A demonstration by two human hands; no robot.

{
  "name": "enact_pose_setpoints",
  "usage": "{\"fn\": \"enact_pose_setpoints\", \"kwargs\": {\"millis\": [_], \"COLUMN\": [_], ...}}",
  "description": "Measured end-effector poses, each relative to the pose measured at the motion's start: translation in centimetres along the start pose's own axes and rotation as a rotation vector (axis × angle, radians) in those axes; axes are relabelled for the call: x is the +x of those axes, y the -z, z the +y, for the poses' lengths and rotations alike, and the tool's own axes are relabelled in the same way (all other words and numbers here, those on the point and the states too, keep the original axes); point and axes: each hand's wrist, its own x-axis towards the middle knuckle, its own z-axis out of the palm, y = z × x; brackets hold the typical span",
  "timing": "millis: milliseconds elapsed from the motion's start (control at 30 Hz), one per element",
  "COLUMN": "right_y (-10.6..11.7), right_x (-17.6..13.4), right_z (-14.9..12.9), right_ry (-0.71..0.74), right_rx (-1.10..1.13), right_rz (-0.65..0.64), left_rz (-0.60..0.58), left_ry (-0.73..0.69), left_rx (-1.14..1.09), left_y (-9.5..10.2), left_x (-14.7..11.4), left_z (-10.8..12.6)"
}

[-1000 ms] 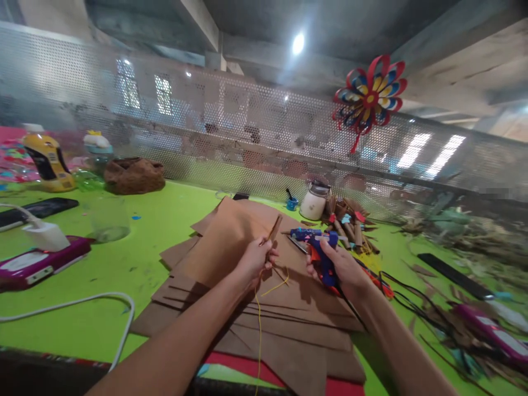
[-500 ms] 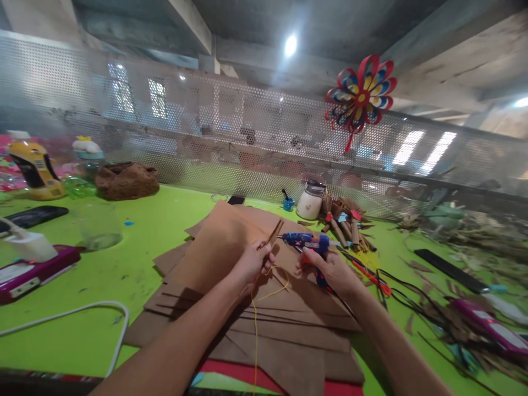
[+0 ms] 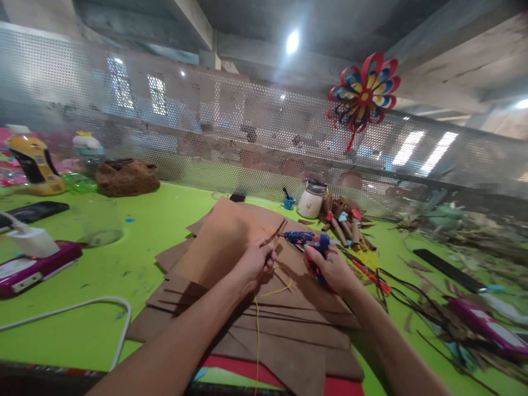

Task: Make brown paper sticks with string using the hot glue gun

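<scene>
Left fingers pinch thin brown strip slanting up-right; right fingers grip blue plastic glue gun pointing left; green table below, concrete ceiling.

One left hand and one right hand are showing, making two. One glue gun is being held. One or two brown strips are being held too; it is hard to tell which. Two bits of yellow string are showing. More than five brown sheets are lying in a heap, too many to count. One table is holding one jar, one blue pot, one cup, one yellow bottle, one brown bag, one phone and two purple boxes. One white plug is showing. At least three brown rolls are lying in a pile. One flower is hanging up.
</scene>
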Motion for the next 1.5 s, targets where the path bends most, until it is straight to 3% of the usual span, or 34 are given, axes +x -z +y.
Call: {"fn": "enact_pose_setpoints", "kwargs": {"millis": [600, 1500], "right_y": [0.0, 1.0], "right_x": [0.6, 1.3], "right_z": [1.7, 1.1], "right_ry": [-0.032, -0.063], "right_rx": [0.081, 0.236], "right_rz": [0.096, 0.242], "left_rz": [-0.029, -0.051], "left_ry": [0.002, 0.062], "left_rx": [-0.021, -0.008], "left_y": [-0.2, -0.5], "left_x": [-0.2, -0.5], "left_z": [0.3, 0.5]}}
